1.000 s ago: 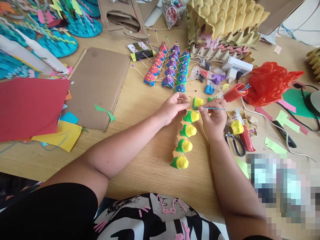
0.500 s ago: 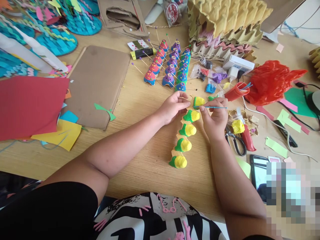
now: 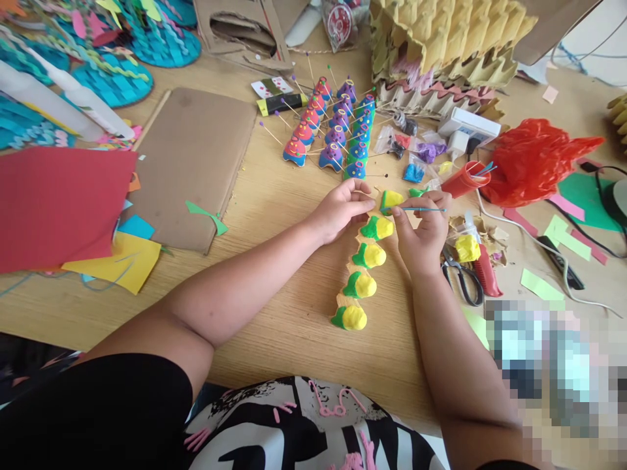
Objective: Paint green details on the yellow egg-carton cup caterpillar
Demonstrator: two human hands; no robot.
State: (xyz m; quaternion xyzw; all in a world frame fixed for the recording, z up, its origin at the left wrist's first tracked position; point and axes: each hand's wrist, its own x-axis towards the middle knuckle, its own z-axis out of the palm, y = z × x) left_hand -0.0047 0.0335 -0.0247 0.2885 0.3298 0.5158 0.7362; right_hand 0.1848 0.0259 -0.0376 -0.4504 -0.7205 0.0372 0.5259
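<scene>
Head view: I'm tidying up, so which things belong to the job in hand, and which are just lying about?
Job: green-and-yellow carton strip; blue stick; likely the yellow lump.
Seemingly lying about: cardboard; red paper; red bag.

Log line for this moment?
left hand: at egg-carton strip, grip unclear | right hand: holds thin blue tool at far-end yellow-green cup
</scene>
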